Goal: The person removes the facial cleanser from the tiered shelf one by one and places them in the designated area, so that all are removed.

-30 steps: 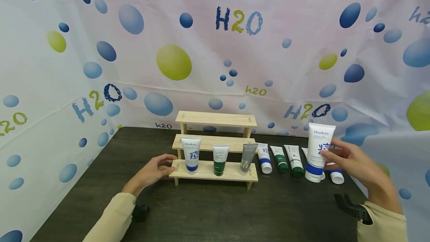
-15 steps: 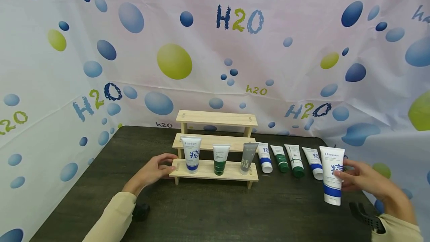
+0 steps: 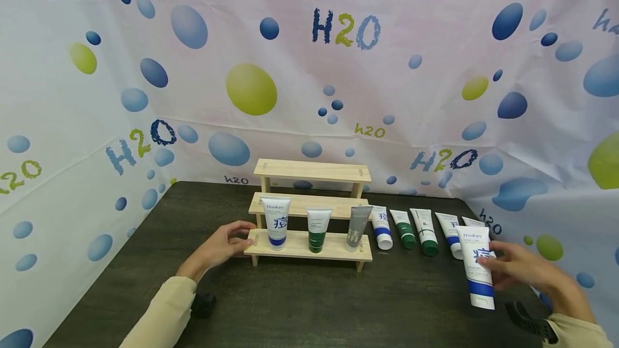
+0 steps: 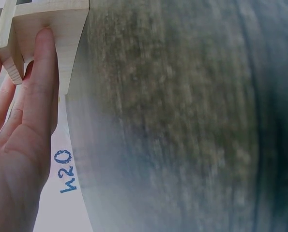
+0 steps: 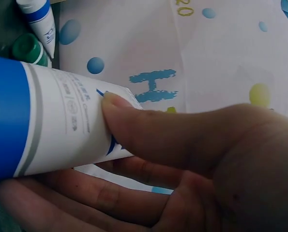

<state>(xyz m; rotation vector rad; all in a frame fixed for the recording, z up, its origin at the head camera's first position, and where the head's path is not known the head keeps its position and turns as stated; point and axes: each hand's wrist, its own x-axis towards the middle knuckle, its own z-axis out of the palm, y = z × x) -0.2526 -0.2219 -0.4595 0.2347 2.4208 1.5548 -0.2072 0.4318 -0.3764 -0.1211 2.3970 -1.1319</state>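
Observation:
My right hand (image 3: 524, 267) grips a white cleanser tube with a blue band (image 3: 476, 267), cap end down, slightly tilted. In the right wrist view the thumb presses its printed face and the fingers lie behind it. My left hand (image 3: 223, 245) holds the left end of the lowest step of a three-tier wooden display stand (image 3: 314, 168), fingers reaching beneath the board (image 4: 32, 29). On that step stand a white-and-blue tube (image 3: 276, 223), a white-and-green tube (image 3: 317, 227) and a grey tube (image 3: 357, 230), caps down.
Right of the stand, several tubes lie in a row: a white-and-blue one (image 3: 381, 227), a small green-and-white one (image 3: 403, 229), a larger white one with a green cap (image 3: 425, 231) and another white-and-blue one (image 3: 451, 235). The dark table (image 3: 309, 305) meets a printed backdrop (image 3: 309, 69).
The right hand has carried its tube down and to the right, away from over the row, then slightly lower and left. The left hand stays on the stand.

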